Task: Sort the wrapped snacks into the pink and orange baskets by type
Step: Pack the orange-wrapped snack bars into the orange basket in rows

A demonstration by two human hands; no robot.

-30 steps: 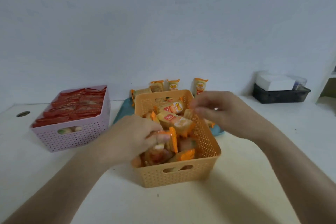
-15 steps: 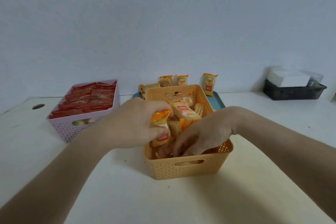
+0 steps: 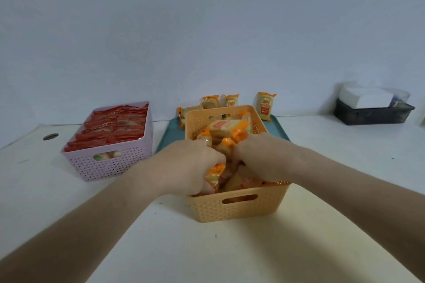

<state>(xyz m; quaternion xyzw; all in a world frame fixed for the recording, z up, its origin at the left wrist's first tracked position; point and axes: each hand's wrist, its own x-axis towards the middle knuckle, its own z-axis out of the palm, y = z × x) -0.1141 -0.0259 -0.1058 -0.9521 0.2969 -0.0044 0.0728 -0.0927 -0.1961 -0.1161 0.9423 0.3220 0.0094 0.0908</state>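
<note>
The orange basket (image 3: 239, 209) stands in front of me, heaped with yellow-and-orange wrapped snacks (image 3: 226, 127). Both my hands are down inside its near half. My left hand (image 3: 186, 165) is curled around an orange-wrapped snack (image 3: 215, 173) at the left side. My right hand (image 3: 259, 156) presses into the snacks at the right, fingers bent and hidden among the wrappers. The pink basket (image 3: 110, 163) stands to the left, filled with red-wrapped snacks (image 3: 112, 126). Several more yellow snacks (image 3: 265, 105) stand on a teal tray (image 3: 167, 133) behind the orange basket.
A dark bin (image 3: 372, 114) holding a white box sits at the far right against the wall. A round hole (image 3: 50, 136) is in the white table at the far left. The wall runs close behind the tray.
My left hand has lowered its orange snack into the basket's near left. My right hand has shifted up and back among the snacks. The view has moved slightly closer.
</note>
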